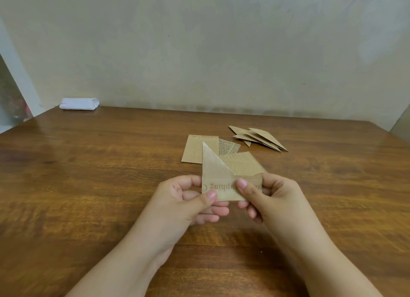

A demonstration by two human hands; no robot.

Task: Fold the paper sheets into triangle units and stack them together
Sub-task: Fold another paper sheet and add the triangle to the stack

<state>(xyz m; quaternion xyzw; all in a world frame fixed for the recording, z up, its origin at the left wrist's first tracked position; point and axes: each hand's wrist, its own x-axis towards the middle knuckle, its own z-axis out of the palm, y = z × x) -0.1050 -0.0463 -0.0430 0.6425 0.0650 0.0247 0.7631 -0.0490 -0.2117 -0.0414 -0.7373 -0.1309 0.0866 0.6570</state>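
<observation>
brown printed paper, half folded, is held up off the table between both hands, over the middle of the near half of the top. the folded sheet has a flat band along its bottom whose long axis runs left to right, with red lettering across it that reads upside down from the camera. from the left end of that band a triangular flap rises, its left edge upright and its tip pointing away toward the far edge of the table; its slanted edge falls to the right and meets the band near the middle.

the left hand pinches the lower left part of the band, thumb on the front face, fingers curled behind it. the right hand pinches the right part of the band, thumb pressed on the front near the middle, fingers wrapped behind the right end.

beyond the hands, flat sheets lie on the table, overlapping each other, some with the plain side and a red heading showing, one with black print; the held piece hides part of them. further right, toward the far right corner, finished triangles lie in a loose overlapping heap, their long points aimed mostly toward the right edge and slightly nearer.

at the far left corner, against the wall, a white folded cloth lies on the wood.
</observation>
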